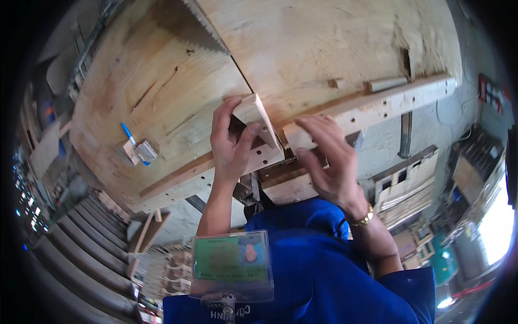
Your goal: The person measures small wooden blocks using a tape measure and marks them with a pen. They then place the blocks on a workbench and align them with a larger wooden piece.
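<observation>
My left hand [229, 137] is closed around a short pale wooden block [252, 112], with the thumb on its near face and the fingers behind. The block stands tilted on the workbench's front rail, beside the gap in the bench. To its right, my right hand [332, 162] has its fingers apart and holds nothing. Its fingertips are over the end of the right-hand rail [372, 110]; whether they touch it I cannot tell. Below the gap, a wooden vise jaw [291, 190] shows between my wrists.
A handsaw [189, 24] lies at the far side of the workbench [334, 38]. A blue pen [127, 132] and small wood pieces [144, 151] sit at left. Wood offcuts [386, 84] lie near the right rail. A badge [232, 264] hangs on my chest.
</observation>
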A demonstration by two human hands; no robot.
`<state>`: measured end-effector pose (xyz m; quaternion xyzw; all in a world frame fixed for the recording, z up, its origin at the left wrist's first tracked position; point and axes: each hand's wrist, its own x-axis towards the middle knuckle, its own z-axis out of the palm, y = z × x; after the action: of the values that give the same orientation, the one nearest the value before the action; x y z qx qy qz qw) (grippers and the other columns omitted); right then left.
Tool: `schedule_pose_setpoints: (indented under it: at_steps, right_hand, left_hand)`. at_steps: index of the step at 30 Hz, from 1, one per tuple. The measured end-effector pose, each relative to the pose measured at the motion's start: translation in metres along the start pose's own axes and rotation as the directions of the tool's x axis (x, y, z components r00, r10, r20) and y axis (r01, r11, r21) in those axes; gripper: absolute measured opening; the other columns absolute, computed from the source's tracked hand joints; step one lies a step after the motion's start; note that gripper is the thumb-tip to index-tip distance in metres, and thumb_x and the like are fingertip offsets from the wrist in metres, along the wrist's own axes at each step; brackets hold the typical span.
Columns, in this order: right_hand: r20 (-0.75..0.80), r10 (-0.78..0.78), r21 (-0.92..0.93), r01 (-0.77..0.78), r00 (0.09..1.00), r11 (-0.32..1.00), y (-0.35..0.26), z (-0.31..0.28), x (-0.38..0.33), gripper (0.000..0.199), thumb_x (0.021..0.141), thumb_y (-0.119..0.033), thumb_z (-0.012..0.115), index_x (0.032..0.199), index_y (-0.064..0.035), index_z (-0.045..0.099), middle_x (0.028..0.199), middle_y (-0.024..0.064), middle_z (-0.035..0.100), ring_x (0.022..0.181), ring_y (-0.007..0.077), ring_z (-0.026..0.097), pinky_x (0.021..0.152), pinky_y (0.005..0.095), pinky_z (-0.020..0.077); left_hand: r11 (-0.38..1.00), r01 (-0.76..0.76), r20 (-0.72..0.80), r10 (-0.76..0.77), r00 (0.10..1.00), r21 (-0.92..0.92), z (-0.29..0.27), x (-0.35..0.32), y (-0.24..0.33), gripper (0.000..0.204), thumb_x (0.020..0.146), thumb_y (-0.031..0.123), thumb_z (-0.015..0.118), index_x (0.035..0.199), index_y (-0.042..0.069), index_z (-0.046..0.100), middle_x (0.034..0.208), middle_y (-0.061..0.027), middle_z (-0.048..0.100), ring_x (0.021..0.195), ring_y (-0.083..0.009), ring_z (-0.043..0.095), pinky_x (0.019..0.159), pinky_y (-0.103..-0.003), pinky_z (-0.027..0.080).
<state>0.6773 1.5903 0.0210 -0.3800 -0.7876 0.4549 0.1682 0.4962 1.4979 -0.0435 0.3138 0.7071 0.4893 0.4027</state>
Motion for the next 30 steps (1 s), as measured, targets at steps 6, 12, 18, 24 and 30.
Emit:
schedule_pose_setpoints:
  at_steps: [6,12,18,24,30]
  right_hand:
    - [-0.400,-0.019,-0.026,0.009,0.916,1.000,0.028,-0.005,-0.060,0.036,0.076,0.000,0.066,0.112,0.0027,0.062,0.110,0.0180,0.064,0.105,0.0330,0.060,0.093,0.0405,0.0453]
    - [-0.613,-0.241,-0.202,0.146,0.752,0.969,0.071,0.031,-0.053,0.024,0.074,0.001,0.066,0.097,-0.0043,0.066,0.083,0.0072,0.065,0.076,0.0252,0.061,0.075,0.0339,0.0443]
    - [-0.654,-0.313,-0.251,0.193,0.689,0.949,0.076,0.041,-0.051,0.019,0.082,0.001,0.060,0.099,-0.0058,0.067,0.069,0.0030,0.063,0.067,0.0192,0.059,0.069,0.0289,0.0446]
    - [-0.716,-0.370,-0.324,0.188,0.592,0.927,0.078,0.045,-0.041,0.017,0.087,-0.009,0.058,0.099,-0.0103,0.068,0.068,0.0019,0.065,0.066,0.0196,0.061,0.068,0.0302,0.0456]
    - [-0.707,-0.313,-0.285,0.150,0.634,0.947,0.078,0.045,-0.042,0.017,0.088,-0.011,0.056,0.099,-0.0109,0.068,0.066,0.0000,0.066,0.067,0.0197,0.064,0.068,0.0317,0.0461]
  left_hand:
    - [1.000,-0.014,0.015,0.014,1.000,0.000,-0.002,0.003,0.002,0.054,0.089,0.029,0.066,0.128,-0.002,0.047,0.118,-0.0105,0.053,0.107,-0.0174,0.053,0.094,-0.032,0.043]
    - [0.996,-0.066,-0.003,0.066,0.998,0.063,-0.002,0.003,-0.005,0.048,0.091,0.028,0.062,0.123,-0.005,0.052,0.118,-0.0131,0.057,0.107,-0.0176,0.054,0.095,-0.032,0.041]
    - [0.994,-0.055,-0.036,0.059,0.998,0.090,-0.010,0.009,-0.012,0.045,0.089,0.034,0.064,0.111,-0.005,0.059,0.104,-0.0095,0.064,0.099,-0.0155,0.054,0.092,-0.030,0.039]
    - [0.999,-0.048,0.025,0.048,0.999,0.006,-0.010,0.011,-0.013,0.040,0.089,0.037,0.064,0.104,0.000,0.062,0.096,-0.0035,0.065,0.081,-0.0077,0.057,0.069,-0.026,0.043]
    - [0.996,-0.070,0.045,0.067,0.997,0.061,-0.010,0.011,-0.007,0.042,0.089,0.038,0.064,0.106,0.000,0.061,0.092,-0.0072,0.066,0.077,-0.0136,0.064,0.068,-0.028,0.049]
